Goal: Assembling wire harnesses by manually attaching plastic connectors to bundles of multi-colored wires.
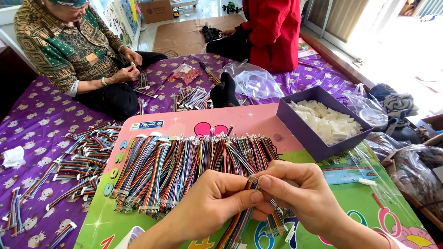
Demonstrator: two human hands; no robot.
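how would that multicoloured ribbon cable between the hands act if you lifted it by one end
Probably floppy: the ribbon cable already droops from where the left hand and right hand pinch it. Likely light, being thin flat wires. The small connector at its tip may snag others in the pile of cables.

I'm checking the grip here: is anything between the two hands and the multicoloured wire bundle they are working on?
Nothing visible. The left hand and right hand both pinch the wire bundle directly at its top end, fingers on it. The pile of loose wire bundles lies behind, apart.
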